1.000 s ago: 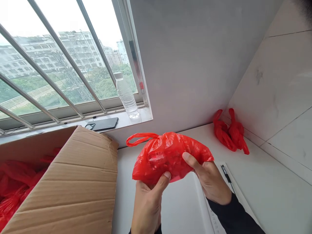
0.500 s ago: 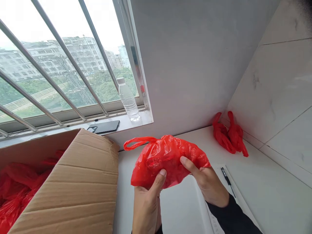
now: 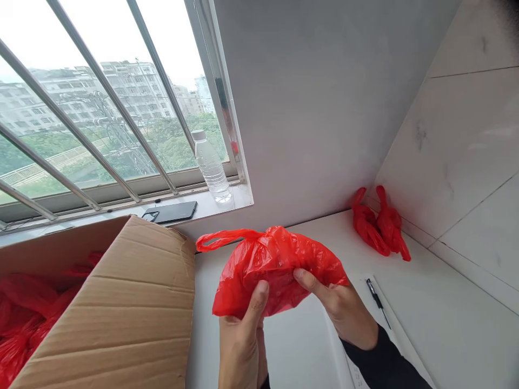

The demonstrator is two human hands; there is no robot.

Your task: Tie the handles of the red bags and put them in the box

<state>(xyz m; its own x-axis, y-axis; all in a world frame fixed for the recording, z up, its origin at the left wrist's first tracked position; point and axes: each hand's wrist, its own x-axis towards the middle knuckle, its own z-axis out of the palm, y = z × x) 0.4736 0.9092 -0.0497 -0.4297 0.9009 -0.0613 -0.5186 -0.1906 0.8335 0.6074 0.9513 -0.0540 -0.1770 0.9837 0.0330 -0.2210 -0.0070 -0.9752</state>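
Note:
A red plastic bag (image 3: 279, 259) is held up in front of me, its looped handle sticking out to the left. My left hand (image 3: 245, 329) grips its lower left part, thumb on the front and fingers behind. On the lower right, my right hand (image 3: 336, 300) pinches the bag with its thumb pressed into the plastic. Both hands' fingers are mostly hidden beneath the bag. Its contents cannot be made out through the crinkled plastic. Below the bag a whitish surface shows.
An open cardboard box (image 3: 133, 302) with several red bags (image 3: 36, 308) stands at left. Two red bags (image 3: 377, 221) lie in the far right corner. A pen (image 3: 377, 297) rests on paper at right. The windowsill holds a water bottle (image 3: 213, 167) and a dark phone (image 3: 174, 212).
Both thumbs have shifted slightly left on the bag, and the bag looks a little more spread out. Its handle loop reaches further left. The camera view has moved slightly.

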